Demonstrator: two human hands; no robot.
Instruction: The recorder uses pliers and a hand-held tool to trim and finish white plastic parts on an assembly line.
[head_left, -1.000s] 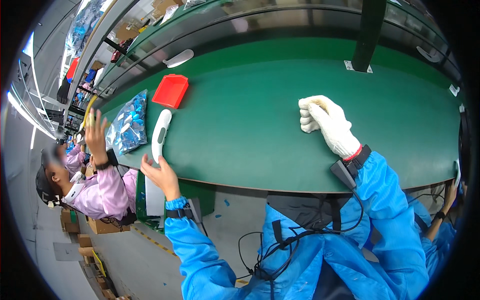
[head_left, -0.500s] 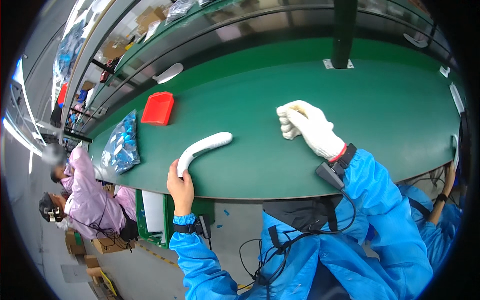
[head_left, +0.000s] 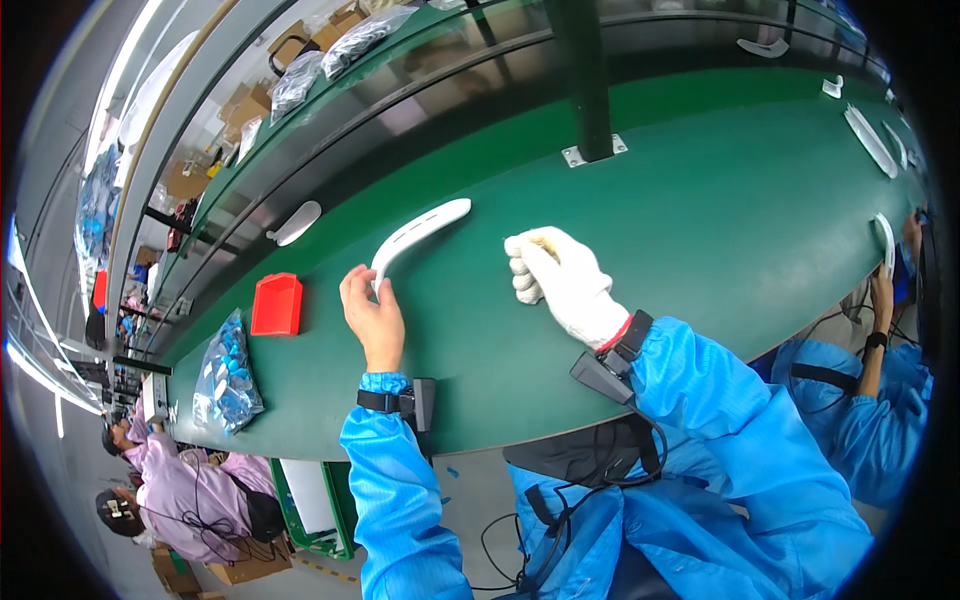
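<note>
My bare left hand [head_left: 374, 318] grips the lower end of a curved white plastic piece [head_left: 425, 226] between thumb and fingers. The piece arches up and to the right over the green table, and small slots show along its face. My right hand [head_left: 565, 280], in a white knitted glove with a red cuff edge, is closed above the table to the right, apart from the piece. Its fingers are curled in with the thumb against them; whatever they hold, if anything, is hidden.
A red bin [head_left: 277, 305] and a clear bag of blue and white parts [head_left: 228, 376] lie left on the green table [head_left: 700, 210]. A dark post [head_left: 583, 90] stands at the back. A co-worker's hand [head_left: 882, 296] holds a white piece far right.
My left hand has carried the white piece farther from the table's near edge and turned it, so its slotted face shows. My right hand stays closed. The view has shifted.
</note>
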